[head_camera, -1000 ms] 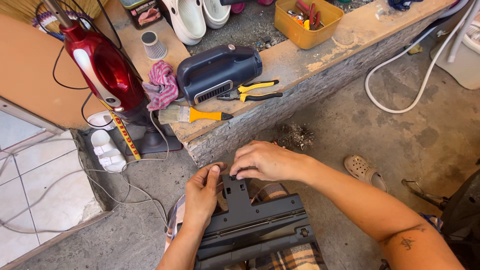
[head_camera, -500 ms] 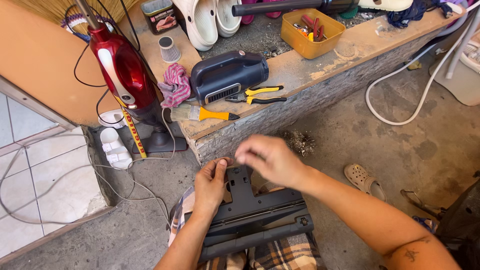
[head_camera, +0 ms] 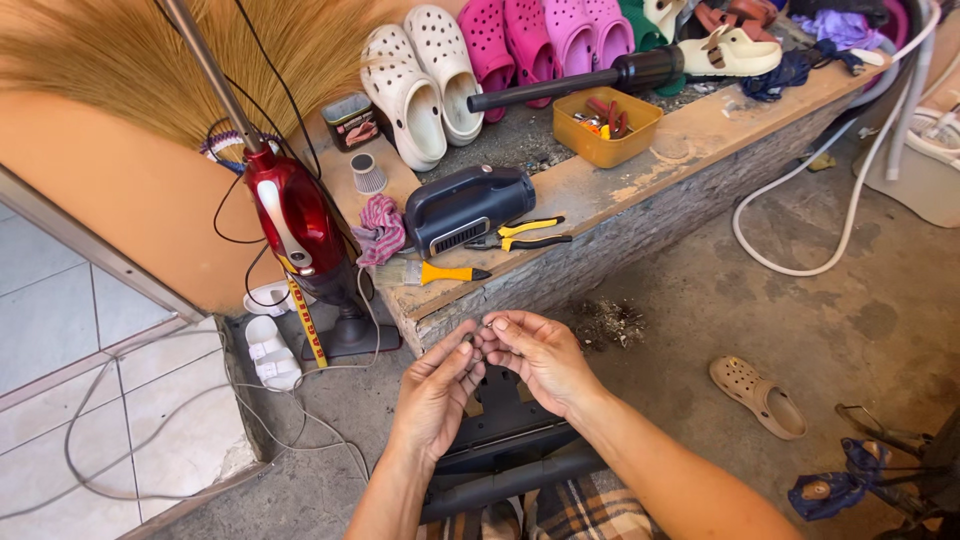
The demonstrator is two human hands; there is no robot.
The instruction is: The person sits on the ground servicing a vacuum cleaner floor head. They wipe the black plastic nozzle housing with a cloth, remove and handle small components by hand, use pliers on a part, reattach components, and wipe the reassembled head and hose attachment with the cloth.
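A small dark part [head_camera: 484, 327], too tiny for me to make out, sits pinched between the fingertips of both my hands, just in front of the edge of the wooden bench [head_camera: 640, 180]. My left hand [head_camera: 437, 392] has its thumb and forefinger closed on it from the left; my right hand [head_camera: 540, 358] meets it from the other side, fingertips drawn together on the same spot. Under my wrists, on my lap, lies a black plastic vacuum head [head_camera: 505, 445]. On the bench just beyond my fingers lie a yellow-handled paintbrush [head_camera: 435, 273], yellow-handled pliers [head_camera: 520, 236] and a dark blue vacuum body [head_camera: 468, 207]. To the left a red upright vacuum cleaner [head_camera: 297, 225] stands on the floor. Farther back sits a yellow tray [head_camera: 606, 127] of small parts. A beige clog [head_camera: 757, 395] lies on the concrete to my right.
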